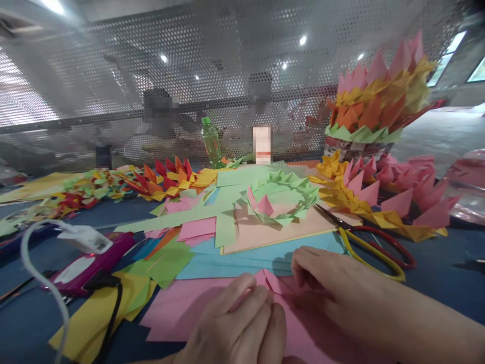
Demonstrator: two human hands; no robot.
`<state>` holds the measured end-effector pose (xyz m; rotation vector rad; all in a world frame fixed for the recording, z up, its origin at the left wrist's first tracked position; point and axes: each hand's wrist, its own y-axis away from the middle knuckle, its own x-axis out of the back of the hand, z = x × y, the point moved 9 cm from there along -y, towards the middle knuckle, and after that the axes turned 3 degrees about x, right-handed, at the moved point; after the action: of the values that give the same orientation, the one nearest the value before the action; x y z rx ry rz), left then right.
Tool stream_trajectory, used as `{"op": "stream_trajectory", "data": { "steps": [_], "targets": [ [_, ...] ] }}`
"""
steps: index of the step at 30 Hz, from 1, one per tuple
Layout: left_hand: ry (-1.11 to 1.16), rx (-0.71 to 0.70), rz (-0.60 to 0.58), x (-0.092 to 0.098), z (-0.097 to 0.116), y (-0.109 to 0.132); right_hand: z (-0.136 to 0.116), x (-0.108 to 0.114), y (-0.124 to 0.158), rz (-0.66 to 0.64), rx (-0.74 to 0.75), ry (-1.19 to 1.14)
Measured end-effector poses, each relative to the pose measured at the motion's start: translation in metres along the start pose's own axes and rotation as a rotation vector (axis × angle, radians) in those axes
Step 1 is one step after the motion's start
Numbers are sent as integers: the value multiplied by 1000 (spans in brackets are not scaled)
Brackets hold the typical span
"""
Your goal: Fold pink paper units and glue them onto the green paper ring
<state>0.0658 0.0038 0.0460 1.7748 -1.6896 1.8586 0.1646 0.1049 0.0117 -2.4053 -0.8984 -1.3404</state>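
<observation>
Two hands meet over the near middle of the bench (447, 288). The left hand (242, 323) has its fingers drawn together and curled downward, bearing on a folded pink paper piece (267, 279); whether its thumb pinches the paper from beneath cannot be told. The right hand (322, 283) is loosely curled at the piece's right side, fingers bent in; its fingertips are mostly hidden, so its hold is unclear too.

The piece lies between them on top of pink sheets (174, 308), with a small creased peak standing up. It should be very light, thin yet crisp along its creases, soft across the flat parts, and easily crumpled or torn. Best held by pinching the edges or a doubled fold, with one hand steadying the flat part; gripping the peak hard could crush it. The smooth sheets below may slide under pressure.

Just beyond are blue sheets (227, 267), then peach paper (253, 237) bearing a pale green ring (303, 202) of folded points with a little pink at its left. Scissors (366, 244) lie to the right of it. Farther right are yellow and pink folded strips (397, 210) and a tiered paper ornament (379, 106). To the left lies a magenta power strip (91, 268); a green bottle (211, 144) stands at the far side.
</observation>
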Motion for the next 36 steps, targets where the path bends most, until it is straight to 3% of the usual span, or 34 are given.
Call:
{"op": "stream_trajectory", "data": {
  "steps": [6, 13, 21, 30, 36],
  "targets": [
    [-36, -31, 7, 8, 0, -2, 1, 0, 1, 36, 50, -17],
    [24, -62, -108, 5, 2, -10, -1, 2, 3, 57, 56, -6],
    [48, -93, -51, 2, 6, -5, -2, 6, 4, 29, 64, -47],
    [36, -83, -96, -3, 3, 4, 1, 7, 7, 39, 97, -88],
    [56, -82, -87, -1, 4, 2, -7, 3, 1, 117, -10, 32]
  ]
}}
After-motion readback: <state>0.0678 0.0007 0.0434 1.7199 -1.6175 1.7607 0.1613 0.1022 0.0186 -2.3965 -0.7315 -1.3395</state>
